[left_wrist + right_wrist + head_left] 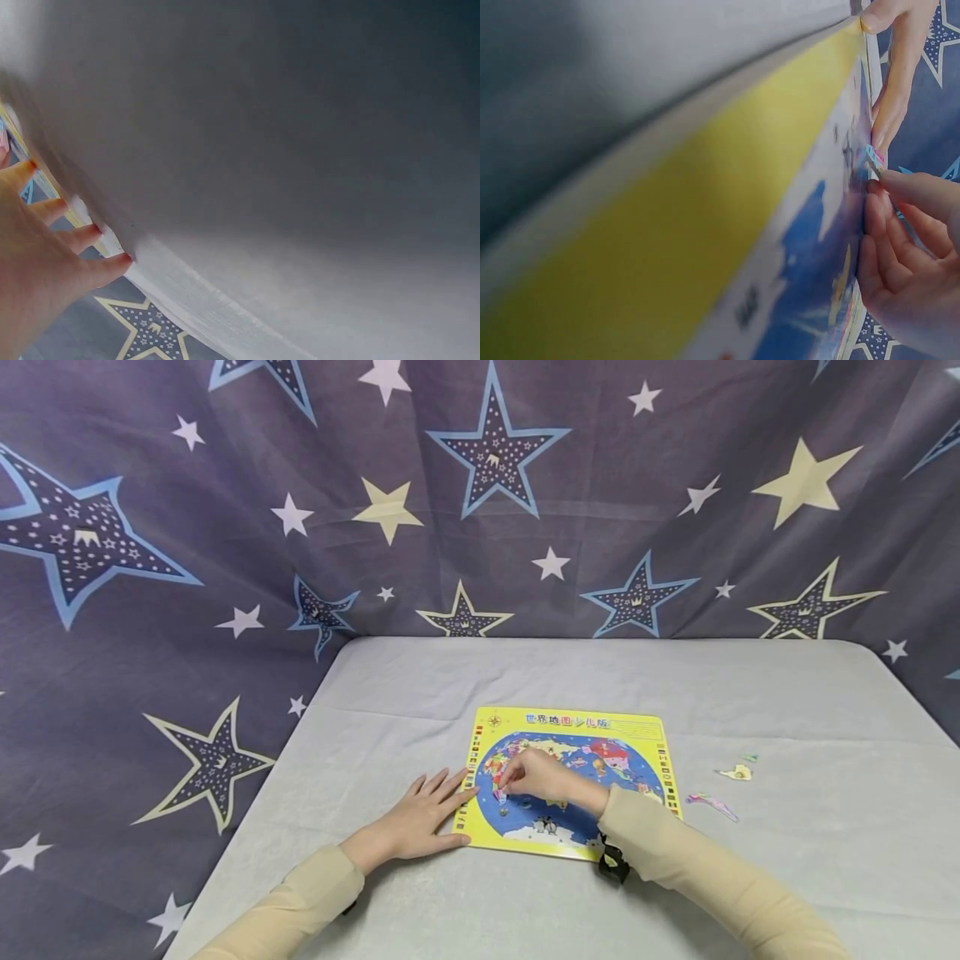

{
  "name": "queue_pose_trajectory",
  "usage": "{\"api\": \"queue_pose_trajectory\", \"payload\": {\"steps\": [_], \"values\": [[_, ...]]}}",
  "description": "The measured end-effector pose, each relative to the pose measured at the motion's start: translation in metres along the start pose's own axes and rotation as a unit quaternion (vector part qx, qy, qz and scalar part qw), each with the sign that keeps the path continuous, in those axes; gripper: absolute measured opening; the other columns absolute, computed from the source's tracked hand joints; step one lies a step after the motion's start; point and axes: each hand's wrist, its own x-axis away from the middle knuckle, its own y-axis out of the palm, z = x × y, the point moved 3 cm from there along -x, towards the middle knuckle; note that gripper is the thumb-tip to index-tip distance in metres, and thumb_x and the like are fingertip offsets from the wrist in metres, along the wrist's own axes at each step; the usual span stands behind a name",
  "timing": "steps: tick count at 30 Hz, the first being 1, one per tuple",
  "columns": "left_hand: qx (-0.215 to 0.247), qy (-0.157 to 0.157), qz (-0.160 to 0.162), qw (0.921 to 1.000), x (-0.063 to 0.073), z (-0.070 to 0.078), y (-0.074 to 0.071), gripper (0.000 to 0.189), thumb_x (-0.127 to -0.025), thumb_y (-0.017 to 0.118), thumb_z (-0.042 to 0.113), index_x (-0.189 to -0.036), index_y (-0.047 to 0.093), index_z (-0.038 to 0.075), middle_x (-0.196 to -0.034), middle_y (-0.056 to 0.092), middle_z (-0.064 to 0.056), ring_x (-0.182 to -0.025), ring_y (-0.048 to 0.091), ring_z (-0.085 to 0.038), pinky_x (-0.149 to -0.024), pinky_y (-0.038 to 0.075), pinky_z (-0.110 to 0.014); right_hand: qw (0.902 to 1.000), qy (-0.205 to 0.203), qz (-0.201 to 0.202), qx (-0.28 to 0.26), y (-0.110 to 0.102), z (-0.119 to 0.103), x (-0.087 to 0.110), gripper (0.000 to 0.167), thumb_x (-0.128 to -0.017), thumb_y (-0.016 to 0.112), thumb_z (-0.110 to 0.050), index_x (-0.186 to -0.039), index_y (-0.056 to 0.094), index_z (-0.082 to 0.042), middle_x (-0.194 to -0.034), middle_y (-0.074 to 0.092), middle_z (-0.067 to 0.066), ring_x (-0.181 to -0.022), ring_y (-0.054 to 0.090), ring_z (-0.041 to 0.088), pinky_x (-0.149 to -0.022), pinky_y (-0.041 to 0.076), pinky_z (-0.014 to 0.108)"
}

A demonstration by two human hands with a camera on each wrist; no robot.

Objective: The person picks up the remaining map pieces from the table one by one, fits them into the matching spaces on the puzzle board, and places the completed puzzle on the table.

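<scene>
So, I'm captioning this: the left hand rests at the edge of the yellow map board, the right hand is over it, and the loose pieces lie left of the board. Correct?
Not quite: the loose pieces lie to the right of the yellow map board, as the head view shows. The rest stands.

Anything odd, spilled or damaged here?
Nothing looks spilled or damaged. The board sits slightly askew to the far edge of the table, and loose pieces lie off it, to its right.
</scene>
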Motion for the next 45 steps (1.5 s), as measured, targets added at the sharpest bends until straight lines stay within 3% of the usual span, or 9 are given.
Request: {"api": "queue_pose_trajectory", "payload": {"steps": [19,45], "values": [[-0.002,0.005,0.003,1.0000,0.0000,0.0000,-0.0006,0.072,-0.084,0.031,0.065,-0.142,0.022,0.025,-0.148,0.011,-0.003,-0.133,0.012,-0.031,-0.101,0.014,-0.055,0.9998,-0.014,-0.012,-0.004,0.0032,-0.0034,-0.0002,0.010,-0.078,0.060,0.003,-0.081,0.069,0.000,-0.075,0.065,0.006,-0.062,0.055,0.005,-0.057,0.046,0.018],[0.003,0.001,-0.002,1.0000,0.0009,0.0000,-0.0017,0.071,-0.084,0.033,0.064,-0.142,0.022,0.025,-0.148,0.011,-0.003,-0.133,0.011,-0.031,-0.102,0.013,-0.054,0.9995,0.001,-0.009,0.030,0.0066,-0.0056,-0.0006,0.007,-0.075,0.065,0.000,-0.079,0.069,-0.003,-0.075,0.062,0.003,-0.059,0.049,0.006,-0.054,0.042,0.019]]}}
